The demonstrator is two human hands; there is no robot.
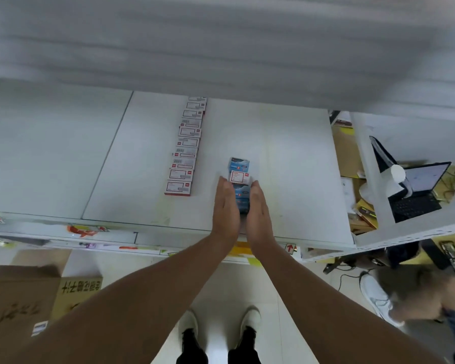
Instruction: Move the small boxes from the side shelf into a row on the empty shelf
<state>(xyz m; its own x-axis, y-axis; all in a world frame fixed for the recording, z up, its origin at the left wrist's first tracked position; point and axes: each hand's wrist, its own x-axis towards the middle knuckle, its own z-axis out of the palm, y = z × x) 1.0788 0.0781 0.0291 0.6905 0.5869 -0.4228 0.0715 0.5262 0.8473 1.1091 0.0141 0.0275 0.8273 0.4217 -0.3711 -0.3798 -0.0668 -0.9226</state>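
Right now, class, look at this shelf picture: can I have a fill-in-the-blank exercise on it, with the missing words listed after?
1. The short stack of blue boxes sits between the person's two ____.
2. The row of white boxes lies to the ____ of the blue boxes.
3. The fingers of both hands are held ____, not curled.
4. Right of the shelf stands an open ____.

Missing words: hands; left; straight; laptop

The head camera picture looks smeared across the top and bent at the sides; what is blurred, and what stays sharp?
Head view: the grey upper shelf is streaked with motion blur; the wide lens bows the white shelf's front edge; the row of white red-edged boxes and the blue boxes between the left hand and right hand stay fairly sharp; lighting is soft, without glare.
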